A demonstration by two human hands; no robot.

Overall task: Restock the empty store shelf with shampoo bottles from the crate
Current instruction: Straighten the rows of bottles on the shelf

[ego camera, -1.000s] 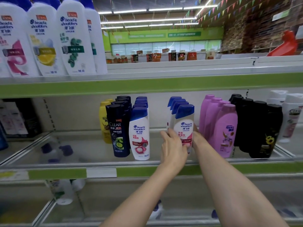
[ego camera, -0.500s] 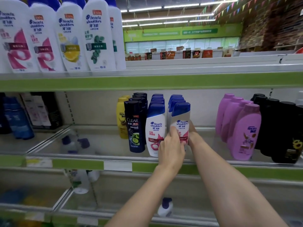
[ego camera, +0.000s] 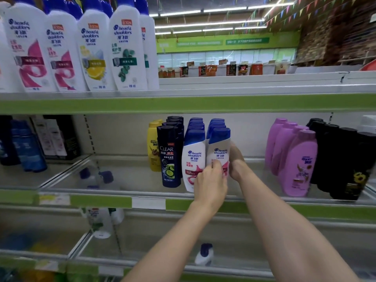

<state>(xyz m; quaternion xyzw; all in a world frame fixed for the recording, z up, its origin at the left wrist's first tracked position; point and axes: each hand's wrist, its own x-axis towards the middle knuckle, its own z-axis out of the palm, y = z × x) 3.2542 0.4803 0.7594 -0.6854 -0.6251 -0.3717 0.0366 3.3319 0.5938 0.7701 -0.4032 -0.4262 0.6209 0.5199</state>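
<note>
Both hands are on one white shampoo bottle with a blue cap, which stands upright at the front of the middle shelf. The left hand covers the bottle's lower front, its fingers curled against the pink label. The right hand is pressed to the bottle's right side, reaching partly behind it; how its fingers lie there cannot be told.

Taking that bottle as the landmark: more blue-capped bottles line up straight behind it. Just beside it on the left, touching or nearly so, stands a second row of the same white bottles. Left of that row is a dark row marked CLEAR, and further left a yellow bottle. Well apart to the right, across a bare stretch of shelf, stand pink bottles, then black bottles. Above and to the left, on the top shelf, stand large white bottles.
</note>
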